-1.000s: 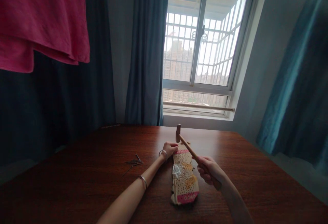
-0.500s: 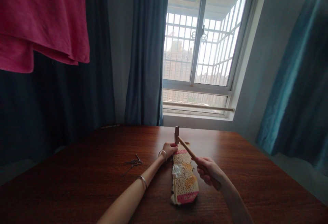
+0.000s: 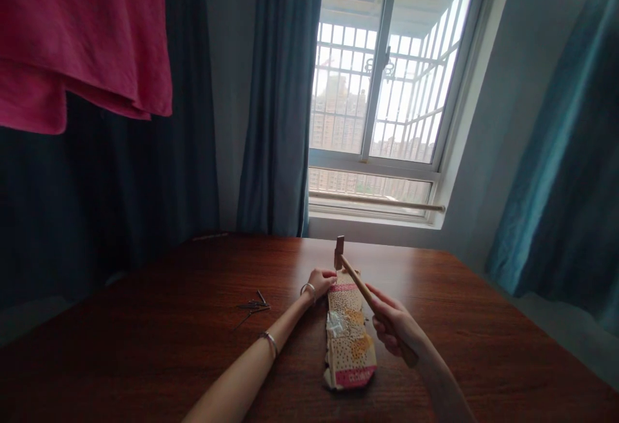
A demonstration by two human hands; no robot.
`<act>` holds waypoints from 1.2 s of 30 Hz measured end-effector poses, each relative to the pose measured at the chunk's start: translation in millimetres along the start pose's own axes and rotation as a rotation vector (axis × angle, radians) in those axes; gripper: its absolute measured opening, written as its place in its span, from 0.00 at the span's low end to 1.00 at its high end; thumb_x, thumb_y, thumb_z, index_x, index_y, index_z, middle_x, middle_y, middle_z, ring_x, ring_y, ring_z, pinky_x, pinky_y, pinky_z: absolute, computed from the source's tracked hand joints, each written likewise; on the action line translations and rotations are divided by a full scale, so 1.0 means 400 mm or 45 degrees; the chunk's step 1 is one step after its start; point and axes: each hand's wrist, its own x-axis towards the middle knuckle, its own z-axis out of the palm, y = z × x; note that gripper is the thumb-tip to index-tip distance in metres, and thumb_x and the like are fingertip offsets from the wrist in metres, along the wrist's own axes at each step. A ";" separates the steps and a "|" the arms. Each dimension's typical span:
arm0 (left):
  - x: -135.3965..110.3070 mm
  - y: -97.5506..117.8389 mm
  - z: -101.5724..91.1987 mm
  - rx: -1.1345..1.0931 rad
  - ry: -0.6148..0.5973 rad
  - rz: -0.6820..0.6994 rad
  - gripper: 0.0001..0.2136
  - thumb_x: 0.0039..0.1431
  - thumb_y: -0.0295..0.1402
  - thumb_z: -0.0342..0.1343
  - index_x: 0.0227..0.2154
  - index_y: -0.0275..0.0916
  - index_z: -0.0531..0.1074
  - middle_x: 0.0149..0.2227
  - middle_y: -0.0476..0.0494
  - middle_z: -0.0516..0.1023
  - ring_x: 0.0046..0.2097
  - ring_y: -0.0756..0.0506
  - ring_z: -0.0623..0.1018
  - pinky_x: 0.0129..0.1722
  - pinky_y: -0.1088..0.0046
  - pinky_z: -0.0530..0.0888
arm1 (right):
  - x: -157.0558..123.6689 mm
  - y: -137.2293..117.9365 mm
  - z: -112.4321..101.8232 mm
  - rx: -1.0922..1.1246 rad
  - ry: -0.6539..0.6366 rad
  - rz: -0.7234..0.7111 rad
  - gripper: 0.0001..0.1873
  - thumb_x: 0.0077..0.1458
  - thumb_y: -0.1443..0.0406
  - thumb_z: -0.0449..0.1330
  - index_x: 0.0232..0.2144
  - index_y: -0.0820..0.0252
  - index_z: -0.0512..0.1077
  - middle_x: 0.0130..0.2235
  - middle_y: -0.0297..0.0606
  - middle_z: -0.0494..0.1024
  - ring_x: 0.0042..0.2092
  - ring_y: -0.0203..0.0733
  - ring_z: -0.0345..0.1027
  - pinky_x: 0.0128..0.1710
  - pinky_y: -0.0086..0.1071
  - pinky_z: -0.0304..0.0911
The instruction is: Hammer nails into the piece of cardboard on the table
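A long flattened piece of patterned cardboard (image 3: pixel 349 339), dotted with pink bands, lies on the dark wooden table (image 3: pixel 169 345). My left hand (image 3: pixel 321 280) rests at its far end with the fingers pinched together, probably on a nail, though the nail is too small to make out. My right hand (image 3: pixel 394 327) grips the wooden handle of a small hammer (image 3: pixel 356 281). The hammer's metal head (image 3: pixel 339 252) hovers just above my left fingertips.
Several loose nails (image 3: pixel 252 307) lie on the table to the left of my left arm. A window (image 3: pixel 382 88) with blue curtains (image 3: pixel 275 100) stands behind the table. A red cloth (image 3: pixel 82 36) hangs at the upper left.
The hammer head has bobbed slightly, down and back up, over the cardboard's far end. My left hand stays in place. The view shifted a little.
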 end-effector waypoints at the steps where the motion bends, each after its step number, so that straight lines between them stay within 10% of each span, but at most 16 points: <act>1: -0.001 0.001 0.000 -0.009 -0.008 0.015 0.12 0.43 0.32 0.54 0.29 0.32 0.77 0.28 0.43 0.78 0.28 0.48 0.74 0.26 0.78 0.68 | -0.001 -0.001 0.003 0.002 0.002 -0.004 0.32 0.52 0.57 0.54 0.57 0.51 0.48 0.16 0.24 0.60 0.10 0.25 0.47 0.07 0.17 0.40; 36: 0.003 -0.020 0.015 -0.019 -0.057 0.035 0.12 0.42 0.34 0.53 0.24 0.30 0.76 0.19 0.49 0.71 0.22 0.52 0.66 0.21 0.79 0.60 | -0.008 0.038 0.012 0.091 0.072 -0.070 0.31 0.53 0.59 0.53 0.57 0.53 0.51 0.16 0.25 0.59 0.10 0.23 0.45 0.07 0.16 0.40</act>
